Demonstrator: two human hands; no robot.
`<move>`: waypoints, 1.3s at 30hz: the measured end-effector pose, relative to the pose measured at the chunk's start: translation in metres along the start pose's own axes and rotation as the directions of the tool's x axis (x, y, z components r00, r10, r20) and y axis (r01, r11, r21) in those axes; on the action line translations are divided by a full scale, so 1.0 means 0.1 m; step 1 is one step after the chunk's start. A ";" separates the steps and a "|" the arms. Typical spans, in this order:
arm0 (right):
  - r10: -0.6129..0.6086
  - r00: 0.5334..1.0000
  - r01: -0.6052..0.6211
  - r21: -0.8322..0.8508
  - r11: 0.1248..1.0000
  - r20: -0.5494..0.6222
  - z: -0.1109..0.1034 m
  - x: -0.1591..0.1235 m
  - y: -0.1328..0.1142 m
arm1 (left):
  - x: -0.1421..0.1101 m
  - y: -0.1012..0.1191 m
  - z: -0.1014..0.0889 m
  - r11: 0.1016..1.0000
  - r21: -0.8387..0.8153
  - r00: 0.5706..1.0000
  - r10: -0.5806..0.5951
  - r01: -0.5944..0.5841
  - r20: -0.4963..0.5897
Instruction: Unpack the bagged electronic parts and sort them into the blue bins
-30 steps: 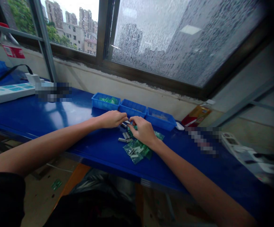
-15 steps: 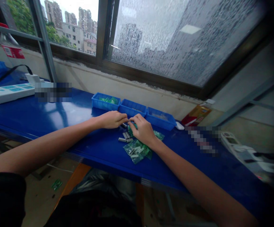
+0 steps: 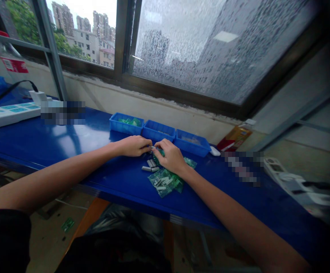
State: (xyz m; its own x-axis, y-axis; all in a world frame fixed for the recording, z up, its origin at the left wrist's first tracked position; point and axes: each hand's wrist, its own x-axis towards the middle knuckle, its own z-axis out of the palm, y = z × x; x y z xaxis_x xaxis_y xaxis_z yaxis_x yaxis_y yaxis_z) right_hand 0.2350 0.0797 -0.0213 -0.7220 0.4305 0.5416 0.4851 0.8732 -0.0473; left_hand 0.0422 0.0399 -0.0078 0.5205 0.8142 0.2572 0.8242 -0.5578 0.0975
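My left hand (image 3: 136,146) is closed in a pinch on one end of a small light-coloured piece (image 3: 153,147). From the other side, the curled fingertips of my right hand (image 3: 169,155) meet the same piece; its exact shape is too small to tell. Several short silver cylinders (image 3: 152,164) lie on the blue table just in front of the fingers. Under my right wrist is a clear green-tinted plastic bag (image 3: 165,182) with several similar pieces in it. More green plastic (image 3: 190,162) shows beyond that wrist, partly hidden by it.
Three blue bins (image 3: 158,131) line the back of the table (image 3: 119,178); the left one holds green packets. A white power strip (image 3: 14,113) sits at left below a bottle (image 3: 13,60). At right stand a red-and-yellow carton (image 3: 234,137) and a white object (image 3: 215,151).
My fingertips have shifted slightly, and the small light piece now shows between them. The cylinders and the bag on the table stay where they were.
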 end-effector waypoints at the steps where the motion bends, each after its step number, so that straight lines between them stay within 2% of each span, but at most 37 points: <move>1: -0.008 1.000 0.008 0.004 1.000 0.008 -0.01 0.00 0.00 | 0.00 0.00 0.00 1.000 -0.006 1.000 0.003 -0.003 0.001; 11: -0.026 1.000 0.026 0.015 1.000 -0.014 0.00 0.00 0.00 | 0.01 -0.01 -0.01 1.000 -0.013 1.000 0.018 -0.018 0.010; 25: -0.004 0.999 0.002 -0.059 0.998 -0.037 0.01 0.01 0.01 | 0.01 0.03 -0.04 0.998 -0.066 1.000 0.009 -0.008 0.023; 34: -0.002 0.999 0.002 -0.014 1.000 -0.040 0.01 0.01 0.01 | 0.01 0.07 -0.02 1.000 0.001 1.000 0.026 -0.026 0.004; 39: -0.005 0.997 0.010 0.059 0.998 -0.075 -0.01 0.00 -0.01 | 0.01 0.03 -0.02 0.999 -0.028 1.000 0.019 -0.019 0.002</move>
State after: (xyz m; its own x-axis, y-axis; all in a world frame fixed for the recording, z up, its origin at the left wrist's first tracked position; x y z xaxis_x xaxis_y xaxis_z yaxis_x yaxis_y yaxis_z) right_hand 0.2347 0.0786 -0.0206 -0.6857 0.4074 0.6032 0.4480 0.8893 -0.0915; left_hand 0.0450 0.0383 -0.0054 0.5365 0.8040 0.2567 0.8078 -0.5772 0.1194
